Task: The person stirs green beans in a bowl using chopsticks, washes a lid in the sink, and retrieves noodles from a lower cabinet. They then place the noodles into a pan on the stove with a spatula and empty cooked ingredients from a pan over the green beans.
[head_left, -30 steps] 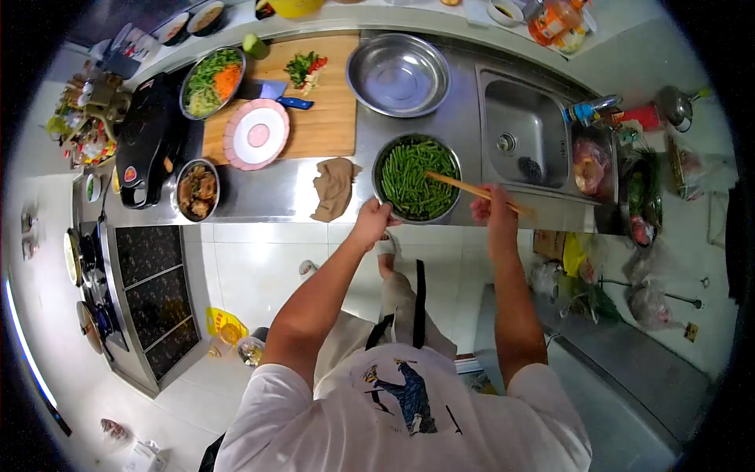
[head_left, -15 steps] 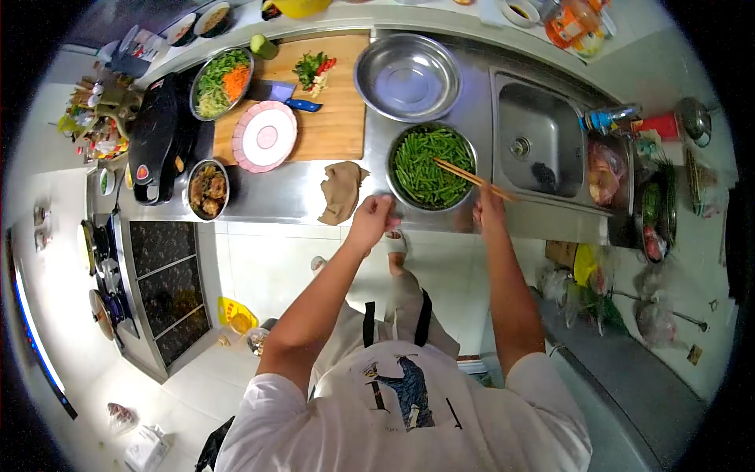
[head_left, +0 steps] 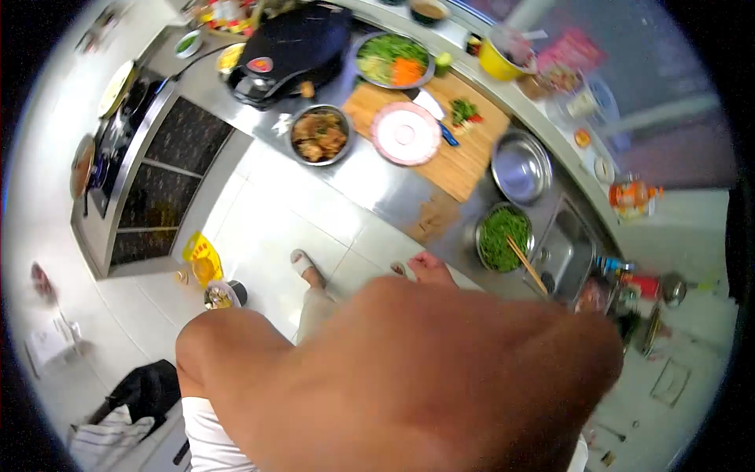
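My left hand is beside the counter's front edge, near a crumpled brown cloth. Its fingers look curled in, with nothing visible in them. A large blurred forearm, apparently my right arm raised close to the camera, covers the lower middle of the view. The fingers of my right hand cannot be made out. Wooden chopsticks lean in a steel bowl of cut green beans, with no hand on them. An empty steel basin stands behind that bowl.
A pink-rimmed plate and a knife lie on the wooden board. Nearby are a bowl of browned food, a bowl of shredded vegetables, a black electric griddle and the sink.
The view has turned and swung toward the stove side. My right hand has let go of the chopsticks, which stay in the bean bowl. An arm has come up close before the camera.
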Demonstrator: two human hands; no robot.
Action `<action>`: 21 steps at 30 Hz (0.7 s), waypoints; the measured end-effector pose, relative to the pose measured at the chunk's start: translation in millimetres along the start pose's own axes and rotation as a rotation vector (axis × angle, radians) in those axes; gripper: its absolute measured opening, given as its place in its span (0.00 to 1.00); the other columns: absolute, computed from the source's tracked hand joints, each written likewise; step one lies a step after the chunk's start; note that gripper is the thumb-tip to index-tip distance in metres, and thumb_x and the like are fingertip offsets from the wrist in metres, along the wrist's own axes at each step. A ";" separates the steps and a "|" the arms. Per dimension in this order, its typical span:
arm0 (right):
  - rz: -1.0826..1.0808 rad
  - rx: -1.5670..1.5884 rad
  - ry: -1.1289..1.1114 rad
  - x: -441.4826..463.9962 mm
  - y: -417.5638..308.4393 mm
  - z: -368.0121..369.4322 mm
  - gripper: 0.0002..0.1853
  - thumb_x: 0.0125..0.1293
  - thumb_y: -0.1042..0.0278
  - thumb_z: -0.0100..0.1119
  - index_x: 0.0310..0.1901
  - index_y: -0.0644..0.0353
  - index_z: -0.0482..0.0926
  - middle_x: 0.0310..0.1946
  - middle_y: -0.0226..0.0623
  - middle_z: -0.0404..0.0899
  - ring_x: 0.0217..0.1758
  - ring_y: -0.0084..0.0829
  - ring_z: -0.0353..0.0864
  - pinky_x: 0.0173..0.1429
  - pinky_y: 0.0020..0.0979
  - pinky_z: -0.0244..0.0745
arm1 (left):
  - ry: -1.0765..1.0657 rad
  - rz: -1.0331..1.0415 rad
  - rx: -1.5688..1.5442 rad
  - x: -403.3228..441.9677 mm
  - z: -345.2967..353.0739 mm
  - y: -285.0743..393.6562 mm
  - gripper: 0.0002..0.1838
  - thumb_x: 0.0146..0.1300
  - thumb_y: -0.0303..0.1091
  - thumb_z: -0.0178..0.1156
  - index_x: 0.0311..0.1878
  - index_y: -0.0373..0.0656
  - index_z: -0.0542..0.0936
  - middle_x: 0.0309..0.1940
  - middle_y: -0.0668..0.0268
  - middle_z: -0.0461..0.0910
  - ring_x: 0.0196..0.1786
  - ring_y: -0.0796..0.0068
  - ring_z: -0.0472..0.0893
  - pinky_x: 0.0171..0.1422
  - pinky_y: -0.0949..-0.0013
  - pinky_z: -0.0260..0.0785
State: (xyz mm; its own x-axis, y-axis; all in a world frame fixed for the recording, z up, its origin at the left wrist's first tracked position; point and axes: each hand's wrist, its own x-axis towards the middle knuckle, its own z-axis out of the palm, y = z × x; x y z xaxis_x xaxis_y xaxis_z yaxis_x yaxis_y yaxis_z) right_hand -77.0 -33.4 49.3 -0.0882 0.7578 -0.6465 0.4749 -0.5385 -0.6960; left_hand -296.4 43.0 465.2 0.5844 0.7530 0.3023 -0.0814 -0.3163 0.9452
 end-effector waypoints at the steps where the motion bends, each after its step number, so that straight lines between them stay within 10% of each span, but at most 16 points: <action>1: 0.084 0.032 -0.045 1.5 -47.3 8.9 0.15 0.66 0.54 0.57 0.41 0.59 0.77 0.33 0.31 0.79 0.35 0.27 0.76 0.42 0.32 0.72 | 0.012 0.028 0.016 -12.3 -15.1 4.6 0.07 0.61 0.29 0.52 0.32 0.36 0.75 0.30 0.53 0.80 0.37 0.57 0.81 0.42 0.59 0.72; 10: 0.024 -0.041 -0.225 97.5 -214.7 192.4 0.06 0.68 0.63 0.55 0.41 0.55 0.75 0.22 0.24 0.72 0.21 0.19 0.69 0.22 0.24 0.63 | 0.036 -0.096 0.090 -138.1 -181.1 -27.0 0.08 0.53 0.34 0.59 0.28 0.39 0.73 0.24 0.51 0.78 0.30 0.48 0.78 0.33 0.52 0.69; 15: -0.381 0.095 -0.381 108.2 -301.7 282.8 0.07 0.65 0.63 0.55 0.38 0.57 0.77 0.22 0.25 0.75 0.24 0.17 0.70 0.26 0.25 0.64 | 0.543 -0.546 -0.189 -209.0 -274.8 -146.6 0.09 0.64 0.33 0.52 0.32 0.39 0.75 0.25 0.66 0.78 0.29 0.74 0.78 0.35 0.69 0.72; 17: 0.041 0.226 -0.636 169.3 -314.9 318.7 0.09 0.68 0.61 0.53 0.37 0.56 0.77 0.22 0.26 0.75 0.23 0.19 0.71 0.25 0.24 0.64 | 0.710 -0.602 -0.279 -237.4 -311.8 -195.4 0.11 0.67 0.34 0.52 0.31 0.38 0.75 0.25 0.68 0.77 0.30 0.77 0.78 0.35 0.70 0.72; 21: 0.121 0.503 -0.655 285.0 -344.1 378.0 0.09 0.71 0.59 0.51 0.43 0.54 0.74 0.25 0.27 0.75 0.25 0.22 0.74 0.29 0.24 0.68 | 1.025 -0.829 -0.407 -301.3 -351.6 -281.9 0.15 0.71 0.41 0.52 0.33 0.39 0.74 0.28 0.67 0.78 0.28 0.78 0.77 0.36 0.71 0.74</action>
State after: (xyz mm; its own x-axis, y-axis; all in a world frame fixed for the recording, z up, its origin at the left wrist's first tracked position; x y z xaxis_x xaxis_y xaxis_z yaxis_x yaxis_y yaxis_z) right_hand -596.5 228.6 -13.5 -0.6264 0.4002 -0.6689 0.0803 -0.8205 -0.5660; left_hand -733.4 108.1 151.1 -0.2584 0.7767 -0.5744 -0.3371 0.4847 0.8071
